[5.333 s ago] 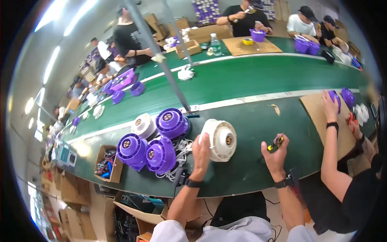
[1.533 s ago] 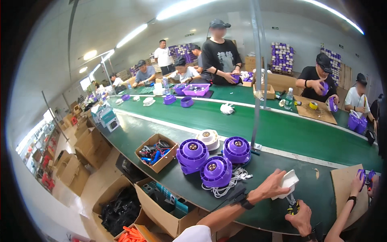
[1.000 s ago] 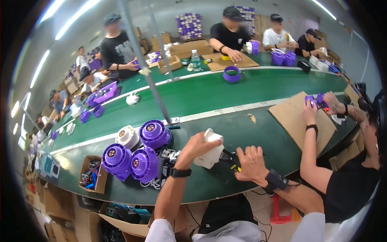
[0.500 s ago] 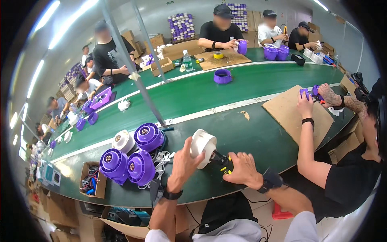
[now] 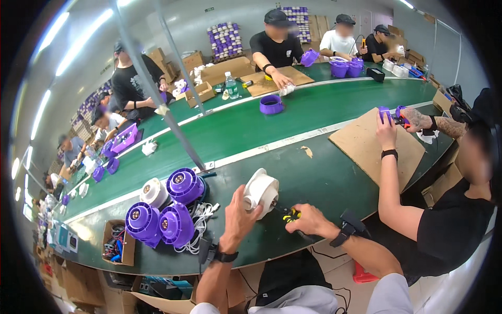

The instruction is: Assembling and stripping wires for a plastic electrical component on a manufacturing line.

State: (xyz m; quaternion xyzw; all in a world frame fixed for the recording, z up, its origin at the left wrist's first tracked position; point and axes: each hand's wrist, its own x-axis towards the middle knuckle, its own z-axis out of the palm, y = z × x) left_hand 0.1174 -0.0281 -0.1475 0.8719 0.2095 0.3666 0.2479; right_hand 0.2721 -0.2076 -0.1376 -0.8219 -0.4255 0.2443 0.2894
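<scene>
My left hand (image 5: 240, 214) grips a white round plastic housing (image 5: 263, 188) from its left side, the fingers and thumb around it, tilted above the green bench. My right hand (image 5: 311, 220) is closed round what look like pliers (image 5: 291, 214) with black-and-yellow handles. Their dark tip reaches the lower right of the housing, where the exact contact is hidden. Left of my hands stand several purple housings (image 5: 178, 225) and a white housing (image 5: 153, 192), with white cables (image 5: 201, 230) bundled beside them.
A small carton (image 5: 119, 243) of tools and parts stands at the bench's left front. A metal post (image 5: 183, 141) rises beside the conveyor (image 5: 219, 138), which carries a purple ring-shaped housing (image 5: 271, 104). On the right, a co-worker's hands (image 5: 389, 131) work over a brown board (image 5: 374, 149).
The white housing has turned in my left hand, more of its outside now showing. My right hand has rotated with the pliers. Across the conveyor, a co-worker's hand has reached forward.
</scene>
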